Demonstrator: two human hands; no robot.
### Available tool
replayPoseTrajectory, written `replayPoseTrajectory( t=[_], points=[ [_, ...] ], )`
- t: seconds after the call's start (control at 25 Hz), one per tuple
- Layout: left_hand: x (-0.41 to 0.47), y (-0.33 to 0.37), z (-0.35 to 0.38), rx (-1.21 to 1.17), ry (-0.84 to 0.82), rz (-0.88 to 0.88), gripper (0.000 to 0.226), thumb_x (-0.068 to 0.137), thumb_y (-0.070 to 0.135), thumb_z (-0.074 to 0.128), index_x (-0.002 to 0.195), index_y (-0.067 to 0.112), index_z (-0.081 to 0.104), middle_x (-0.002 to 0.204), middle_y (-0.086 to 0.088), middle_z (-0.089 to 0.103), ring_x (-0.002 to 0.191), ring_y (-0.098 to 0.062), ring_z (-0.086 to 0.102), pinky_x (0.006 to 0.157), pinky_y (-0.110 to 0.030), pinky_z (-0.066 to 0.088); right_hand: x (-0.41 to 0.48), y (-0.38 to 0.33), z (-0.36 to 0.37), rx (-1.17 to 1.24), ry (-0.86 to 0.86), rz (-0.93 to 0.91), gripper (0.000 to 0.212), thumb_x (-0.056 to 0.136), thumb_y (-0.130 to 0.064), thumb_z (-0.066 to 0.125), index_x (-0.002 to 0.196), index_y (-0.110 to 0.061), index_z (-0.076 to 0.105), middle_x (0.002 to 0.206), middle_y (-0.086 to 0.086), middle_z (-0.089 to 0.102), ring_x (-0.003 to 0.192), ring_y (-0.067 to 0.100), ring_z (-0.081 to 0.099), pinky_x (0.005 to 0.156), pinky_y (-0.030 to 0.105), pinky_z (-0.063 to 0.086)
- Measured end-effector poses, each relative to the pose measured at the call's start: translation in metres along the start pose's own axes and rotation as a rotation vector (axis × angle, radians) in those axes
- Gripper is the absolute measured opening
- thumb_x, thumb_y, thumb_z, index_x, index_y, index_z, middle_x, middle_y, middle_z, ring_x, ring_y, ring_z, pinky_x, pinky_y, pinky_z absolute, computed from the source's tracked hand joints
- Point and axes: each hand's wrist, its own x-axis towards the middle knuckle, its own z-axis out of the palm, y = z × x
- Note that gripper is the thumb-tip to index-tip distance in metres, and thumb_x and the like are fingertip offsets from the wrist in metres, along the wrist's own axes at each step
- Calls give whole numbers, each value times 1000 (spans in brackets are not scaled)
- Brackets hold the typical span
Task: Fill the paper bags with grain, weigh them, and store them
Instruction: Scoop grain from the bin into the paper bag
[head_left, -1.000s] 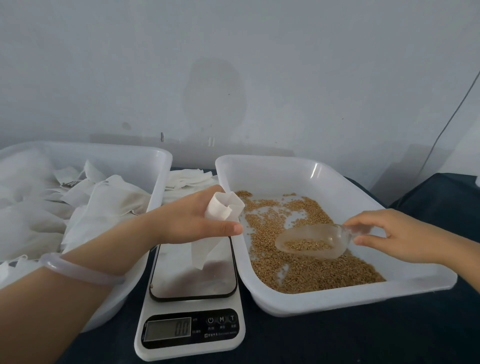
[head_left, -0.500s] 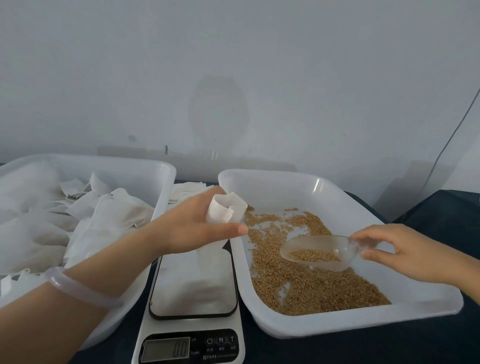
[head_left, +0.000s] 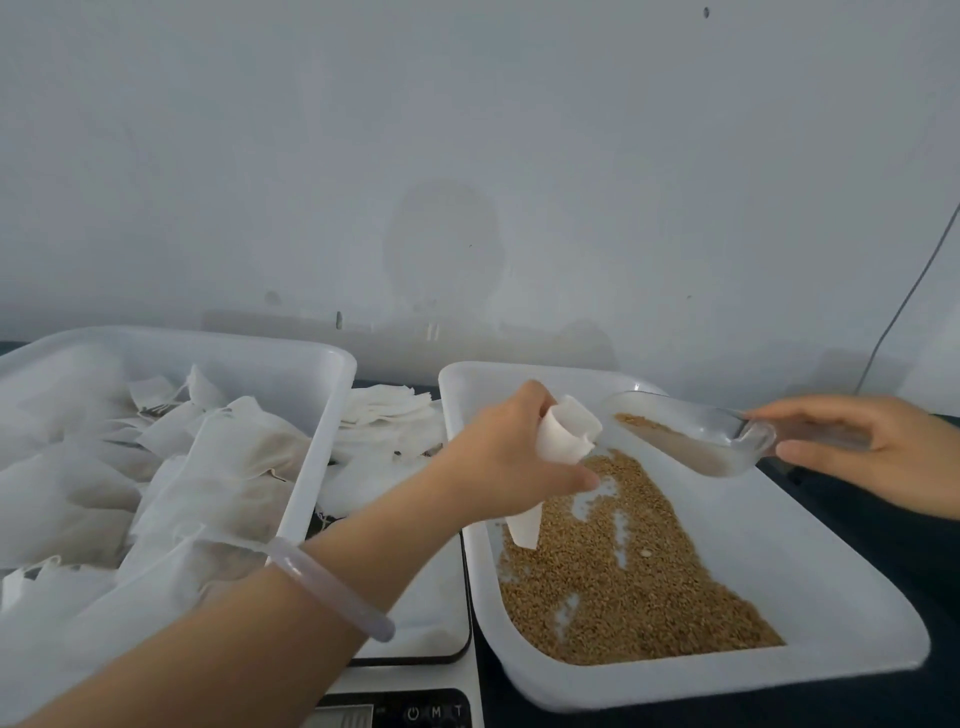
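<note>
Head view: at a dark counter (head_left: 883, 545) by a grey wall (head_left: 467, 156), left hand (head_left: 511, 457) fingers pinch a paper bag (head_left: 563, 434) over the grain tray (head_left: 779, 571); right hand (head_left: 878, 447) fingers grip a scoop (head_left: 691, 441). Scale (head_left: 415, 623) buttons read "M", "T".

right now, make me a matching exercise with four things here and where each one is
Things:
1. scoop
2. open bag
3. grain
4. scale

Places:
A. in the right tray
B. between the two trays
C. in the left hand
D. in the right hand

Pairs: 1-D, 2-C, 3-A, 4-B
</note>
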Motion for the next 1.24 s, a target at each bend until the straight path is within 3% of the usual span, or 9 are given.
replayPoseTrajectory(
  t=[0.16,0.24,0.36,0.44,0.56,0.76,1.04,1.16,1.24],
  points=[
    [1,-7,17,11,-40,-18,49,70,47,77,96,32,38,84,17,50,68,2,51,41,-9,35,5,-8,-8,-77,7,-45,31,74,-59,57,105,-60,60,107,-34,63,103,-16,55,83,-3,36],
    [1,-9,22,6,-50,-25,51,69,48,77,97,32,38,85,17,49,70,1,51,46,-12,35,9,-11,-12,-111,16,-64,32,71,-57,58,103,-61,60,105,-34,64,102,-17,54,85,-4,33],
    [-1,-10,27,-18,-61,-45,52,69,50,77,97,31,38,86,17,48,72,1,50,49,-15,36,15,-16,-19,-148,0,-78,29,72,-64,58,101,-61,60,102,-35,64,100,-18,54,86,8,44],
    [-1,-9,30,-12,-58,-56,53,68,52,76,98,30,38,87,16,48,74,0,50,51,-16,36,19,-20,-22,-194,-33,-82,33,67,-65,55,100,-62,59,101,-36,63,100,-19,53,84,17,41],
    [-1,-7,35,2,-51,-63,57,67,54,76,101,28,38,90,13,50,77,-3,52,56,-20,43,24,-24,-20,-236,-84,-86,36,63,-61,55,99,-66,56,98,-41,61,99,-23,50,81,17,37],
    [-1,-4,41,51,-43,-62,55,69,53,74,101,27,37,86,15,46,75,-6,51,59,-24,48,31,-26,-20,-289,-161,-96,39,79,-35,68,100,-66,56,100,-40,62,99,-21,53,85,20,40],
    [-3,-5,44,107,-41,-47,54,72,53,71,100,23,37,82,14,40,71,-7,44,56,-24,43,38,-33,-20,-395,-148,-180,41,75,-41,68,99,-71,52,97,-42,61,96,-22,54,87,18,39],
    [-3,-6,46,136,-55,-73,53,74,56,68,98,22,35,82,12,42,72,-12,48,53,-26,41,38,-34,-20,-503,-94,-223,44,78,-45,66,100,-76,45,99,-47,55,95,-16,56,95,19,29],
    [-2,-6,48,165,-73,-84,54,74,58,66,97,23,33,82,11,43,77,-16,51,53,-28,40,37,-37,-18,-586,-50,-251,34,77,-61,51,102,-79,37,108,-50,46,97,-16,52,101,18,13]
  ],
)
